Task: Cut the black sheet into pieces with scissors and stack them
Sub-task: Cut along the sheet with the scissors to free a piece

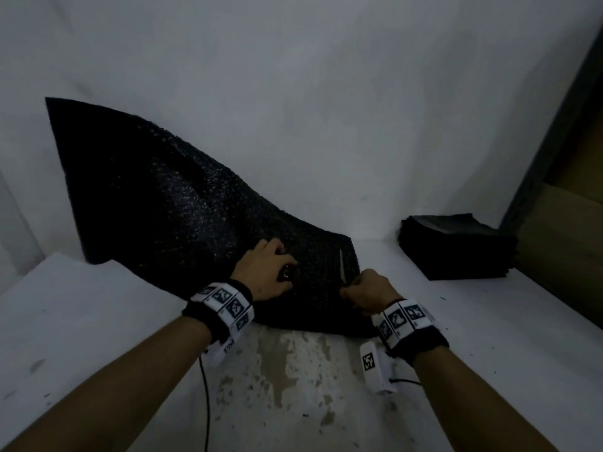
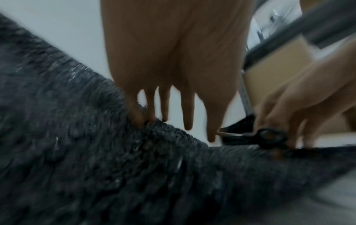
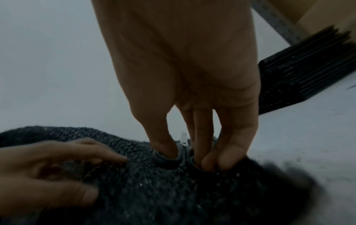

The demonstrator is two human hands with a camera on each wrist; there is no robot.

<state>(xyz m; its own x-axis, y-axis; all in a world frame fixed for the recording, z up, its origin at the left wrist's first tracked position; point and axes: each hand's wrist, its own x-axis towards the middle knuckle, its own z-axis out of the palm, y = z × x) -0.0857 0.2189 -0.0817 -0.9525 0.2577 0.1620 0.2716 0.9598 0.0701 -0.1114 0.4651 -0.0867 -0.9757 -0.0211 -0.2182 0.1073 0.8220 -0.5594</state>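
A large black textured sheet (image 1: 163, 197) leans against the back wall on the left and drapes down onto the white table (image 1: 98, 321). My left hand (image 1: 270, 272) rests on the sheet near its front right corner, fingers fairly straight, fingertips (image 2: 163, 118) touching the surface. My right hand (image 1: 368, 293) grips black-handled scissors (image 3: 165, 162), thumb and fingers through the loops. The blade (image 1: 342, 265) lies along the sheet's right edge. A stack of cut black pieces (image 1: 456, 249) sits at the right. The sheet (image 3: 154, 197) fills the lower part of the right wrist view.
The white tabletop has a worn, stained patch (image 1: 293, 370) in front of me. A grey metal frame post (image 1: 554, 125) and brown cardboard (image 1: 571, 230) stand at the right behind the stack. A thin cable (image 1: 204, 386) hangs from my left wrist.
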